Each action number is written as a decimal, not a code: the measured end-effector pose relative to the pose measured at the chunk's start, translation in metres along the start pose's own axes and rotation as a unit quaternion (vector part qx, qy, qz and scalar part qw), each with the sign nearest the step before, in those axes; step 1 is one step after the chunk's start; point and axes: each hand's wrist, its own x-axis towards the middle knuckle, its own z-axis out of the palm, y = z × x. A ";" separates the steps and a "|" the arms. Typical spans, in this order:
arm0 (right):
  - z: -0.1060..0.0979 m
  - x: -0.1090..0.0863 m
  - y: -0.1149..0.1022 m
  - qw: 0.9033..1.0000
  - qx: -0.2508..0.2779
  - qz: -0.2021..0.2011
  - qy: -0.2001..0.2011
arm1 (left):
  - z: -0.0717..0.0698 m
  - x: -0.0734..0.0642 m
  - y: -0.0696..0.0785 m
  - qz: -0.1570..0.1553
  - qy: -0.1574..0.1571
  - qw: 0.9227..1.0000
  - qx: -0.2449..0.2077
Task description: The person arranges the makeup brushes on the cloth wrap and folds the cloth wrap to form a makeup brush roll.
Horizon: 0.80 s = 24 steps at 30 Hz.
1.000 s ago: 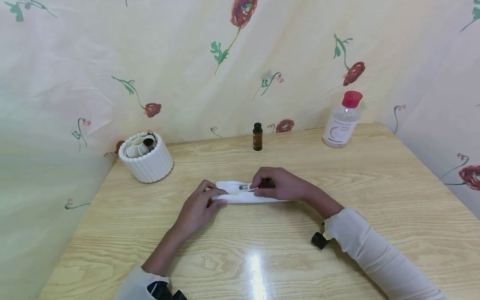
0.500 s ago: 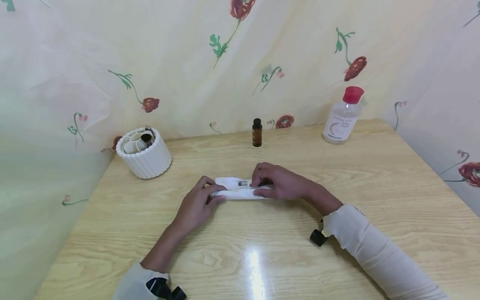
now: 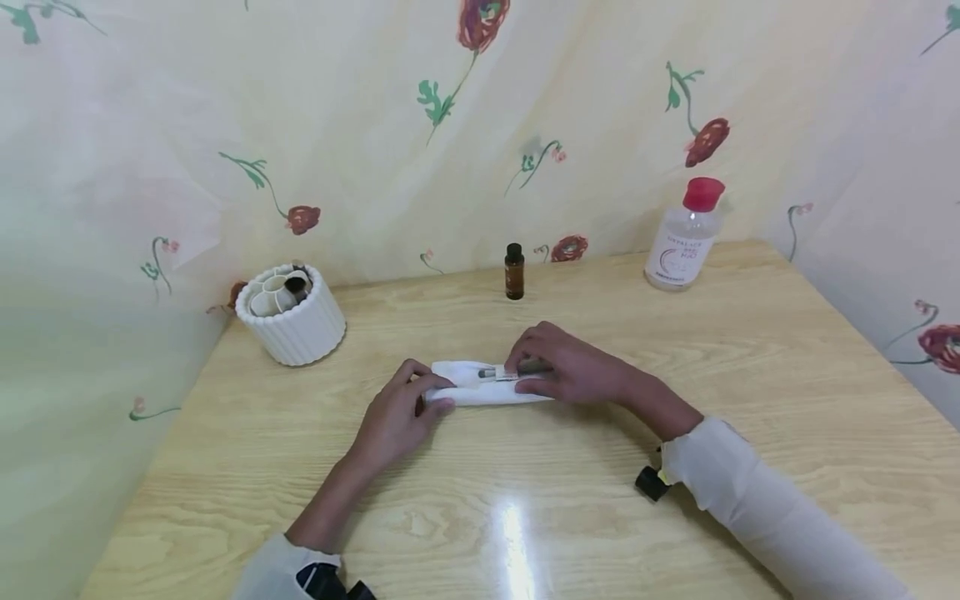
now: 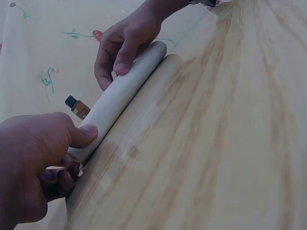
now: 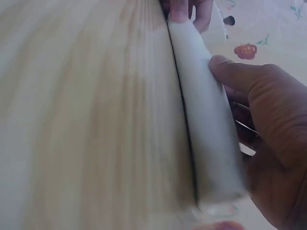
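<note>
A white rolled strip (image 3: 480, 397), which looks like folded cloth, lies across the middle of the table. My left hand (image 3: 401, 412) pinches its left end; in the left wrist view the thumb (image 4: 86, 136) lies on top with fingers curled below. A slim object (image 3: 487, 373) with a grey end and a white band lies in the strip's hollow; its kind is unclear. My right hand (image 3: 573, 367) curls over it, seemingly pinching its right part, which the fingers mostly hide. The right thumb (image 5: 223, 64) touches the edge of the white strip (image 5: 206, 115).
A ribbed white holder (image 3: 300, 325) with dark-tipped items inside stands at the back left. Behind the hands is a small brown bottle (image 3: 514, 273). A clear bottle with a red cap (image 3: 681, 242) stands at the back right, near the flower-patterned backdrop (image 3: 360, 167).
My right hand has shifted slightly right along the white strip, so more of the white band shows. The left hand stays at the left end. The head view has bobbed a little.
</note>
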 end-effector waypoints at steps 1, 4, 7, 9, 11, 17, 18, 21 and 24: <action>-0.003 -0.003 0.000 1.000 -0.014 0.019 -0.004 | 0.001 -0.001 0.000 0.001 -0.001 1.000 0.001; -0.017 -0.013 -0.001 0.995 -0.035 0.084 -0.034 | 0.002 -0.001 0.000 0.009 -0.003 1.000 0.000; -0.029 -0.021 0.001 0.988 -0.035 0.133 -0.076 | 0.000 0.000 0.000 0.013 -0.005 1.000 -0.007; -0.035 -0.025 0.002 0.984 -0.035 0.141 -0.098 | -0.001 0.002 0.000 0.012 -0.007 1.000 -0.015; -0.039 -0.028 0.003 0.984 -0.040 0.136 -0.107 | -0.002 0.004 0.002 0.007 -0.011 1.000 -0.025; -0.039 -0.030 0.003 0.990 -0.053 0.097 -0.086 | -0.004 0.014 0.007 -0.020 -0.032 0.999 -0.023; -0.038 -0.029 0.002 0.991 -0.053 0.096 -0.081 | -0.004 0.016 0.007 -0.022 -0.038 0.999 -0.017; -0.034 -0.027 0.001 0.991 -0.058 0.100 -0.068 | -0.005 0.021 0.009 -0.030 -0.063 0.998 -0.007; -0.031 -0.025 0.001 0.990 -0.079 0.108 -0.053 | -0.006 0.023 0.010 -0.039 -0.074 0.996 -0.007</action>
